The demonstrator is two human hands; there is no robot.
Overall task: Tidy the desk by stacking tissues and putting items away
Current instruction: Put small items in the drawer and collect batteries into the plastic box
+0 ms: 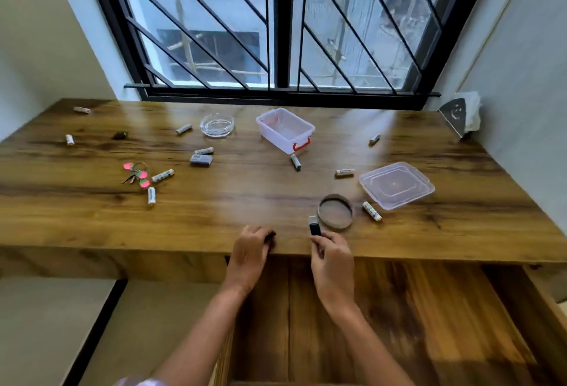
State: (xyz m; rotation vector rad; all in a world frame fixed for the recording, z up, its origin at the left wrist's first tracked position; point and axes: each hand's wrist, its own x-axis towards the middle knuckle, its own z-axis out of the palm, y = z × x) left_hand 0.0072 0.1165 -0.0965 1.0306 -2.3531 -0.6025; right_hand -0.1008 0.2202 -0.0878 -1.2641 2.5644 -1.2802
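Your left hand point(250, 250) rests at the near edge of the desk point(92, 223) with its fingers curled. A dark shape shows under the fingertips, but you cannot tell whether the hand grips anything. Your right hand point(333, 258) pinches a black stick point(315, 227) and holds it upright with its silver tip away from you.

Just beyond that tip, a brown ring point(335, 211) lies flat on the desk. A battery point(372, 211) lies just right of the ring. Beyond this battery, a clear lid point(396, 185) lies flat.

On the left side at mid depth, locate a bunch of keys point(136, 174) with pink tags. Two more batteries lie just beside the keys. Farther in, a grey block point(201, 160) sits close to another battery.

Near the centre, toward the window point(276, 32), a white box point(285, 129) with red latches stands open. One battery lies just in front of it. A glass ashtray point(217, 124) stands to the left of the box. Other batteries lie scattered well apart across the far half of the desk, on both sides.

The tissues point(472, 109) are at the far right corner, in a metal holder point(452, 115) against the wall, well apart from both hands.
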